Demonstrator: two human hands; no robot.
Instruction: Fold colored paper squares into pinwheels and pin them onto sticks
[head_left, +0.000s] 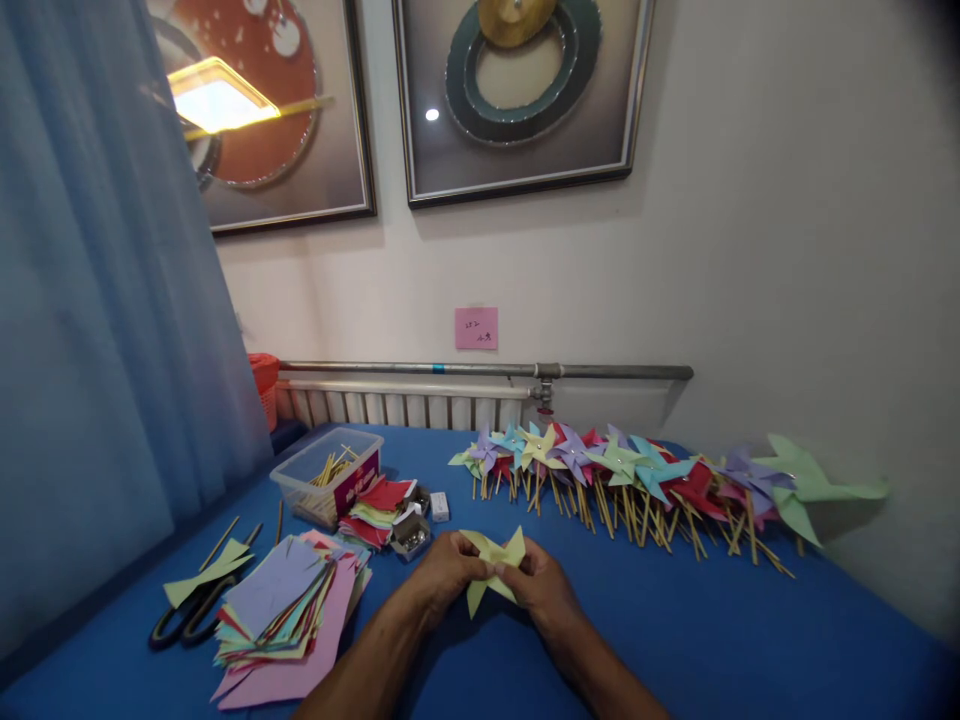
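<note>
Between my two hands is a pale yellow paper pinwheel (491, 553), its pointed blades spread outward. My left hand (448, 572) pinches it from the left, with the thumb near the centre. From the right, my right hand (546, 590) grips it, its thumb close to the other thumb at the middle. Any pin at the centre is hidden by my thumbs. Just beyond my left hand, a small open box of metal pins (410, 537) stands near a small white box (439, 507).
Finished pinwheels on sticks (619, 470) lie in a long row at right. A stack of coloured paper (281, 600), scissors (184, 620) and a plastic tub of sticks (289, 480) are at left. A radiator (405, 407) lines the wall behind the blue table (675, 640).
</note>
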